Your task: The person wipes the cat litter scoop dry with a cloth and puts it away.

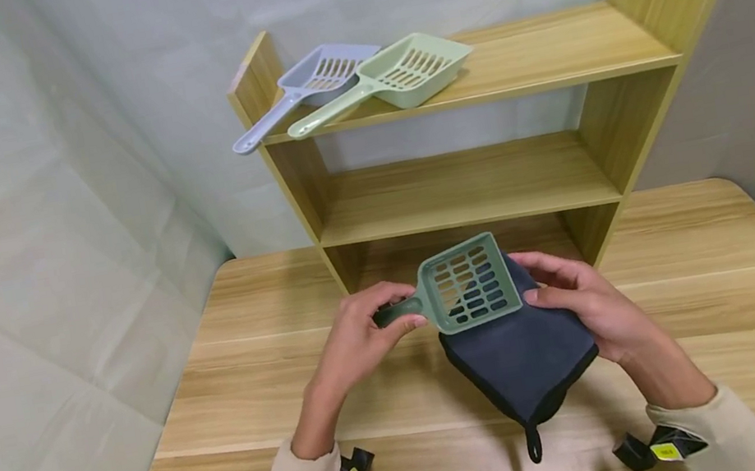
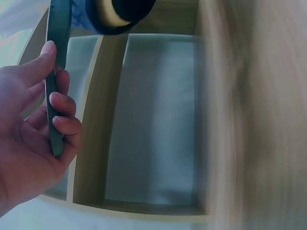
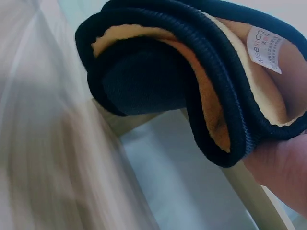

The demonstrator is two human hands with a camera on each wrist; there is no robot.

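Observation:
My left hand [image 1: 357, 337] grips the handle of a dark green litter scoop [image 1: 470, 283], its slotted pan tilted up above the table. In the left wrist view, my fingers curl round the scoop's handle [image 2: 58, 33]. A navy cloth [image 1: 533, 351] with black edging and a hanging loop is pinched folded in my right hand [image 1: 595, 307], thumb on top. The scoop's pan overlaps the cloth's upper part. From the right wrist, the cloth [image 3: 144, 84] shows folded layers, a tan fleecy lining and a white label [image 3: 265, 48]. Most of the right hand is hidden there.
A wooden shelf unit [image 1: 470, 207] stands at the back of the wooden table [image 1: 228, 415]. On its top board lie a lilac litter scoop [image 1: 314, 79] and a pale green one [image 1: 406, 72], side by side, handles jutting over the front edge.

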